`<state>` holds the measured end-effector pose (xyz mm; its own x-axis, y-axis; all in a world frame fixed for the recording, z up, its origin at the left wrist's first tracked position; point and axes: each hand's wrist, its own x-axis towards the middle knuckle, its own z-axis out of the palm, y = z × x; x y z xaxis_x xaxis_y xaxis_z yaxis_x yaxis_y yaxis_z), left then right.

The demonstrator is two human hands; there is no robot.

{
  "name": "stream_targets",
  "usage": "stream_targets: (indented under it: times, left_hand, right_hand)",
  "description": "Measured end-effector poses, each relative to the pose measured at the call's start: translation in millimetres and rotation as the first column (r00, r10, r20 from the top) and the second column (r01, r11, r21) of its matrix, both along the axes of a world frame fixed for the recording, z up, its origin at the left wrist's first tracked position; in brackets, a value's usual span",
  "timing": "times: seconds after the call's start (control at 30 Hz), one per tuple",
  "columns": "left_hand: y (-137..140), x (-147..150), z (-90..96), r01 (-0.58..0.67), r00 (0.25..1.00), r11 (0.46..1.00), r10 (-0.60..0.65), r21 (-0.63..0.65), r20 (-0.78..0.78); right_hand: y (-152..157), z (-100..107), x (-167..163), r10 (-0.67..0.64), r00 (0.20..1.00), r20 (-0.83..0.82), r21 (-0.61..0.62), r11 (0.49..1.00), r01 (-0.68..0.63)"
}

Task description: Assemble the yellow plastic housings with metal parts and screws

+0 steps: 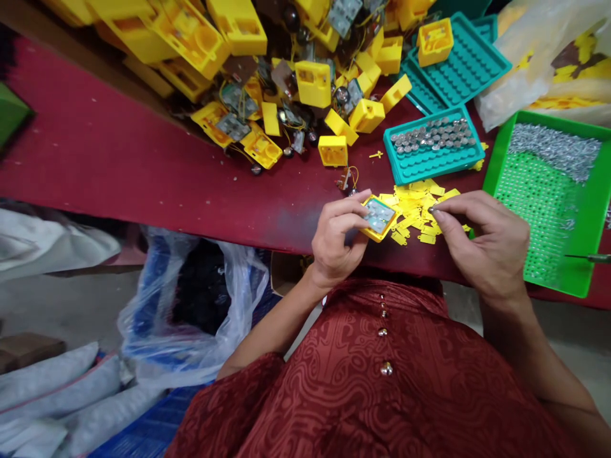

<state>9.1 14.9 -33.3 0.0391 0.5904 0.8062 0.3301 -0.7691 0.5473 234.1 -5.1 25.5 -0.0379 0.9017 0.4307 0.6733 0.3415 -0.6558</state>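
Note:
My left hand (340, 236) grips a small yellow plastic case (380, 218) by its edge, its open side up, with a grey plate seated inside. To the right, my right hand (482, 238) pinches a tiny dark metal button cell (432, 210) between thumb and forefinger, apart from the case. Under and between the hands lies a loose pile of flat yellow plastic tabs (417, 207). Just beyond them a teal tray (434, 173) with round pockets holds rows of silver button cells (432, 135).
A heap of yellow cases (312, 83) with wires and dark round parts covers the far side. A green tray (501, 159) of small screws (554, 149) stands right, with a screwdriver (599, 258) over its edge. A plastic-lined blue crate (147, 299) sits below the table at left.

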Motion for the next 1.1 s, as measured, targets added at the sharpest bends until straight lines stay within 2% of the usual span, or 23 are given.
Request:
stream_targets:
  times: [0.1, 0.3, 0.5, 0.7, 0.87, 1.1]
  left_hand:
    - [1.5, -2.4, -0.8, -0.003, 1.000, 1.000, 0.004, 0.029, -0.024]
    - [4.4, -6.4, -4.9, 0.034, 0.999, 0.999, -0.034, 0.008, 0.009]
    - [6.9, -1.7, -4.7, -0.014, 1.000, 0.999, 0.013, 0.043, 0.018]
    - [1.8, 1.2, 2.1, -0.018, 0.999, 0.995, 0.023, -0.094, 0.047]
    - [2.2, -0.5, 1.8, -0.012, 0.999, 0.991, 0.016, -0.130, 0.034]
    - [5.0, -1.5, -0.2, 0.020, 0.999, 0.994, -0.015, -0.109, 0.046]
  right_hand:
    - [1.7, 0.0, -1.0, 0.008, 1.000, 0.003, 0.014, 1.000, -0.008]
    - [4.7, 0.1, -4.5, 0.002, 1.000, 0.018, 0.018, 1.000, -0.003]
    - [7.6, 0.8, -6.0, 0.048, 0.999, 0.005, 0.004, 0.999, -0.048]
    - [11.0, 4.4, -6.1, 0.018, 1.000, 0.023, -0.064, 0.998, -0.017]
    - [13.9, 6.9, -6.9, 0.024, 1.000, 0.017, -0.083, 0.996, -0.022]
    - [15.9, 4.2, -7.0, 0.025, 1.000, 0.003, -0.099, 0.995, -0.024]
